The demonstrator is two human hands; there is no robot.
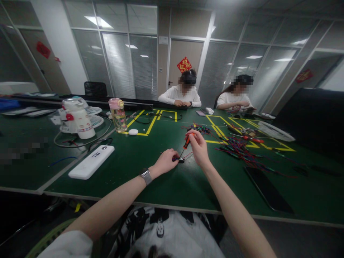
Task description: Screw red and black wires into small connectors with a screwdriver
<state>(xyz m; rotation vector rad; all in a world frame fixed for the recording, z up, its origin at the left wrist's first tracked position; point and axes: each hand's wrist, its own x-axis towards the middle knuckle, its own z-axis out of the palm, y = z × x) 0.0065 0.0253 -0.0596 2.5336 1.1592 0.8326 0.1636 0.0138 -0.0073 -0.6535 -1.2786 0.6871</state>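
Observation:
My right hand (197,145) is closed around the handle of an orange-and-black screwdriver (186,143). The shaft slants down to the left, and its tip meets a small black component (182,161) on the green table. Thin red wire (189,156) runs from that part toward the right. My left hand (168,160), with a watch on the wrist, has its fingers pinched at the component's left end. Those fingertips partly cover the dark piece they grip. The component is too small for me to tell its exact kind.
A heap of red and dark wires (242,147) lies to the right, near a black phone (268,190). On the left are a white device (91,162), a white earbud case (133,132), a pink-lidded bottle (118,116) and a white jug (83,120). Two people sit across the table.

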